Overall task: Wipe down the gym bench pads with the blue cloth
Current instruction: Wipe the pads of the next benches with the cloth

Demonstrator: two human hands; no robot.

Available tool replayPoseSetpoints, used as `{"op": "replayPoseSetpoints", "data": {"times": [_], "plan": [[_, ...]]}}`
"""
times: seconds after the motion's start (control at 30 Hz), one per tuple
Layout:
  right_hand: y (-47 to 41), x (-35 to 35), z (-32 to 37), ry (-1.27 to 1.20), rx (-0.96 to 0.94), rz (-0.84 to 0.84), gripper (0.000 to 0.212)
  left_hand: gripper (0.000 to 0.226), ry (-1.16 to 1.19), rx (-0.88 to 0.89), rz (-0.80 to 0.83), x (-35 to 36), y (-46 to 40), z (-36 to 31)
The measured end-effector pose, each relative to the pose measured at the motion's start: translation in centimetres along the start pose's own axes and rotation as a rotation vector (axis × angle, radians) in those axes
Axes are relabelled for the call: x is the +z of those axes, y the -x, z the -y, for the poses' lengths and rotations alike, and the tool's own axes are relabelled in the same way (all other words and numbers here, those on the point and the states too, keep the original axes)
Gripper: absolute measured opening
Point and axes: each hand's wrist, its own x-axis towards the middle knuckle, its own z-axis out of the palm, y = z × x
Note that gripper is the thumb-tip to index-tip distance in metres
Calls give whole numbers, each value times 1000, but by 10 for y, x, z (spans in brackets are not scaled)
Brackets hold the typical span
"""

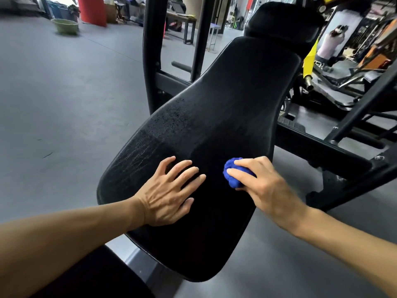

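I see the blue cloth (235, 176) bunched on the black bench pad (214, 117) — gripped by my right hand (264, 186). My left hand (169, 194) lies flat beside it, fingers spread — grey floor (64, 100) around.

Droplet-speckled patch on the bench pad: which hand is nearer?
Left. The left hand rests just below the droplet-speckled patch; the right hand, gripping the blue cloth, is farther right.

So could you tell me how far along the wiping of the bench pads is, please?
Midway, apparently. The right hand grips the balled blue cloth on the near half of the long pad, which looks evenly dark. The left hand rests flat beside it. Droplets farther up and the top pad seem unwiped.
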Motion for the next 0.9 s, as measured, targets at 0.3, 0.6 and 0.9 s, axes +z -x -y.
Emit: {"op": "replayPoseSetpoints", "data": {"times": [0.3,0.6,0.9], "plan": [[-78,39,17,15,148,-57,25,60,148,-17,76,-6,-5,6],[-20,7,-1,16,121,-62,36,59,206,-53,89,-4,-8,5],[-44,14,-8,-5,169,-56,42,59,197,-41,60,-3,-6,6]]}}
